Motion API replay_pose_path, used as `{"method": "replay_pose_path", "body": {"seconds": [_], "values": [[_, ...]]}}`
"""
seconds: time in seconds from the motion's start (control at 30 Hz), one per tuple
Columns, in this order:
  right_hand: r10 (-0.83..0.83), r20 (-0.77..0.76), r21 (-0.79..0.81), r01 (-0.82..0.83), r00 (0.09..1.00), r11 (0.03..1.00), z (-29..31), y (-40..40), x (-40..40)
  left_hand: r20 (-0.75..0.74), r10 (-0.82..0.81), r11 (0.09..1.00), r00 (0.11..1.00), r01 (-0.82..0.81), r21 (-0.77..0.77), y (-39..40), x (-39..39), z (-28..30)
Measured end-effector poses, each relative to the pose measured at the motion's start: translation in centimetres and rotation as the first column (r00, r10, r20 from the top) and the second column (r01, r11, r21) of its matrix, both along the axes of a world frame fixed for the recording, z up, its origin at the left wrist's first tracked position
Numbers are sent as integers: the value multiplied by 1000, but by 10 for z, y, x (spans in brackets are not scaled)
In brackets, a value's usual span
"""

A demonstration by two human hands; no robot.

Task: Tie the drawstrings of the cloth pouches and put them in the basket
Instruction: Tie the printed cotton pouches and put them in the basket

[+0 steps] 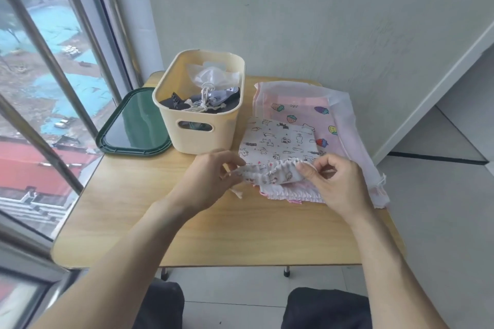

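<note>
A white pouch printed with small animals (pixel 278 141) lies on top of a stack of pouches on the wooden table (pixel 187 227). My left hand (pixel 211 181) pinches the left end of its gathered mouth, where the drawstring ends stick out. My right hand (pixel 336 181) pinches the right end of the same ruffled edge. Under it lie a pink pouch with fruit prints (pixel 302 112) and a sheer white one (pixel 355 141). The cream plastic basket (pixel 205 128) stands just behind my left hand and holds several tied pouches.
A dark green lid (pixel 133 125) lies left of the basket by the window rails (pixel 53 75). A pale wall stands close behind the table. The table's front edge is near my knees.
</note>
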State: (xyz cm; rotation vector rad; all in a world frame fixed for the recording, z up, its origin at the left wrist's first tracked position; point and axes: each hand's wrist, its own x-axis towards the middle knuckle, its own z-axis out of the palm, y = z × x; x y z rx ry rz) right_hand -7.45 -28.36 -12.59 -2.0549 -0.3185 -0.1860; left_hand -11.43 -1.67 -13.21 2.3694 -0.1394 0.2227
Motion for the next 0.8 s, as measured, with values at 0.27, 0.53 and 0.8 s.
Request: {"method": "replay_pose_path", "body": {"seconds": [0.27,0.53,0.8], "values": [[-19,9,-8,19,1000,1000,2,1,-8,-167,11,995,986,5,95,17,-3,8],[-156,-137,424,200,978,883,6,7,-13,-112,332,766,937,-337,-547,2,0,18],[-170,-368,669,387,914,634,9,0,-7,-250,270,149,930,-297,-943,-7,10,17]]}}
